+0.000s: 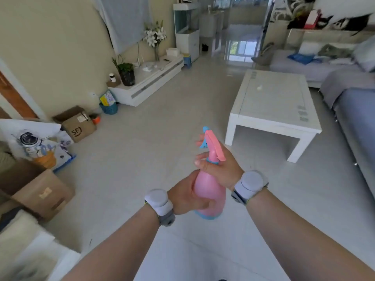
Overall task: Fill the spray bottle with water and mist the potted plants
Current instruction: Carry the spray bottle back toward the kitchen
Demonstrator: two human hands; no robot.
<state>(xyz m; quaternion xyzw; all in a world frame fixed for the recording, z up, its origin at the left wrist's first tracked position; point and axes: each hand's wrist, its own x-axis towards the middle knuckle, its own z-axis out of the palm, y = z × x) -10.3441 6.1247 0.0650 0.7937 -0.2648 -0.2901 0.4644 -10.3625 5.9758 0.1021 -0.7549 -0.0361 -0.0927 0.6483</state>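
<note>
My left hand [186, 196] grips the upright spray bottle [210, 191] low, right hand [220, 166] its neck (nozzle [205, 130] apparently forward), potted plant [126, 73] well ahead-left.

Smooth pink plastic bottle [210, 191], glossy pale tiled floor [154, 142], brown cardboard box [78, 124], white table [272, 120] with glass-like top

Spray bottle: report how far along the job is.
Done: the spray bottle is picked up; whether it holds water cannot be told through the pink plastic. In hand: the left hand grips its body, the right hand its neck. Left: misting; the potted plant on the low cabinet is across the room.
</note>
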